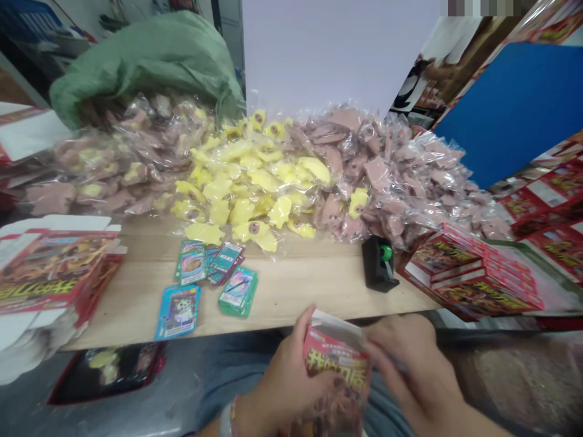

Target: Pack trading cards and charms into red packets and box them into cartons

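My left hand [286, 379] grips a red printed cardboard box [334, 364] low in the view, above my lap. The box stands upright with its white-edged flap open at the top. My right hand [407, 370] presses against the box's right side, its fingers blurred by motion. Part of the box's lower half is hidden behind my hands. Beyond them, several blue and green trading cards [209, 279] lie in loose piles on a wooden tabletop [291, 297]. A bracelet circles my left wrist.
Heaps of plastic-bagged pink and yellow toys [259, 182] cover the table's far side, spilling from a green sack [146, 67]. A black tape dispenser [379, 264] stands near the front edge. Stacks of flattened red cartons [54, 273] [469, 273] sit at both sides.
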Demonstrator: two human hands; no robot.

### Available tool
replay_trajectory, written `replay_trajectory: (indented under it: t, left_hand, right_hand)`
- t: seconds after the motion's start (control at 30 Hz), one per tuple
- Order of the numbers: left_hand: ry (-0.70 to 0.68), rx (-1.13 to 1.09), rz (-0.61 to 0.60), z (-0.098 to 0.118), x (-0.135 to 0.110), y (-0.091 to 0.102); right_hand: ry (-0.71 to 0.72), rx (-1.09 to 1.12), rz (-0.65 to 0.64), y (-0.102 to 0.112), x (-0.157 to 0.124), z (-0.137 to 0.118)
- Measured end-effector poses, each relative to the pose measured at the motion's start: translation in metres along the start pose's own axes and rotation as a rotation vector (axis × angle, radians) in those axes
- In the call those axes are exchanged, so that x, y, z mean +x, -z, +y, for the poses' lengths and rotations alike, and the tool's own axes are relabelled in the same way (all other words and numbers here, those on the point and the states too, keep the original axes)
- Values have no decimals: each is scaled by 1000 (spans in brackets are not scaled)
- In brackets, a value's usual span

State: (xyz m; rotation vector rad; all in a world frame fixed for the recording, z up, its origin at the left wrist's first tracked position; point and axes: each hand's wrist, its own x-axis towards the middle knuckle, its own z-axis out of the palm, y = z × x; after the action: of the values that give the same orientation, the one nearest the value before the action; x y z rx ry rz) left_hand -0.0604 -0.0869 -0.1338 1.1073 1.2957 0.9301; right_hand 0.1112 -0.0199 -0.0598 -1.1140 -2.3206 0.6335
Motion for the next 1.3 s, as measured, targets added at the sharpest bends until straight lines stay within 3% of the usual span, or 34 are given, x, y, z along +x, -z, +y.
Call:
replay_trajectory:
  t: [0.07, 0.23, 0.37, 0.43, 0.47, 0.53, 0.57, 0.6, 0.63, 0.73, 0.83, 0.9, 1.03, 1.17, 1.3]
  left_hand:
    - [-12, 17, -8, 1, -1, 0]
    - [-26, 7, -59, 8, -3, -2]
    - [-85, -47, -141, 12, -5, -6]
    - [-113, -45, -124, 11, -6, -6]
    - [-113, -33, -84, 9, -7, -6]
    - [-91, 7, 26, 5, -9, -4]
    - [-81, 31, 57, 4, -9, -3]
    - [-73, 56, 66, 3, -10, -2]
    - [-63, 76, 54, 4, -10, -2]
    - [-14, 96, 25, 9, -7, -1]
    - [17, 86, 62, 13, -3, -2]
    - [15, 72, 75, 12, -1, -3]
    - [18, 12, 83, 1, 2, -5]
    - [59, -97, 171, -7, 6, -12]
    - [37, -4, 142, -6, 4, -15]
  right_hand:
    - [-5, 57, -59, -3, -9, -6]
    - [-406, 646, -475, -6, -4, -13]
    - [-334, 633, -753, 4, 5, -14]
    - [-301, 575, -695, 7, 5, -13]
    - [-314, 540, -548, 8, 3, -11]
    - [-395, 476, -114, 8, -2, -5]
    - [-467, 496, 39, 6, -5, 0]
    - [-559, 578, 97, 4, -8, 5]
    - [-660, 717, 69, 0, -12, 10]
    - [-886, 1232, -172, -17, -20, 21]
    - [-941, 1538, -182, -34, -24, 23]
    - [-951, 1609, -256, -39, -22, 21]
    - [-867, 1367, -344, -29, -8, 22]
    - [-494, 962, -536, -11, 5, 28]
    - [-365, 634, -484, -11, 8, 20]
